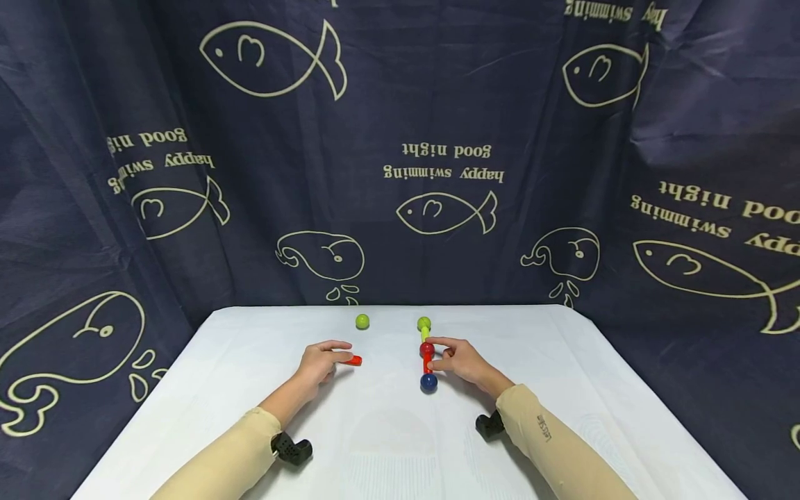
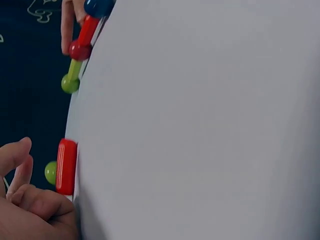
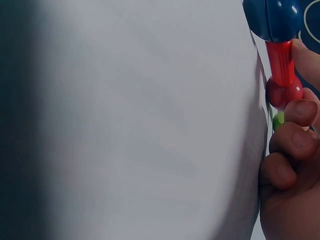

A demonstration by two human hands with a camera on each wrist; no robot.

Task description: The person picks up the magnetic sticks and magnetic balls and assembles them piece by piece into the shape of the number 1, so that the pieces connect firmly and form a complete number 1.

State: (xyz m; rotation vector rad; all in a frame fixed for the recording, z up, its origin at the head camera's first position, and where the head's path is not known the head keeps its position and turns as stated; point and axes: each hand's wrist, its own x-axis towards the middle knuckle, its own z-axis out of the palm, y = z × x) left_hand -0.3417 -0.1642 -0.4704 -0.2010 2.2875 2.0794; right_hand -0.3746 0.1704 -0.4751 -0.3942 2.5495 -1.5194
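Note:
My left hand [image 1: 321,362] is low over the table at a loose red rod [image 1: 355,361]. Its thumb and index finger are apart, and the rod's near end lies beside the bent fingers [image 2: 42,201] in the left wrist view. My right hand [image 1: 464,360] holds a chain of balls and rods, thumb at the red rod [image 3: 281,62] and index finger at the red ball [image 1: 427,349]. A blue ball [image 1: 428,383] forms the chain's near end. Beyond the red ball follow a yellow-green rod [image 1: 425,335] and a green ball [image 1: 423,323].
A loose green ball [image 1: 362,321] sits on the white table [image 1: 387,430] near its back edge, beyond the left hand. A dark blue cloth [image 1: 375,125] printed with fish and whales hangs behind the table. Each forearm wears a small black device at the wrist.

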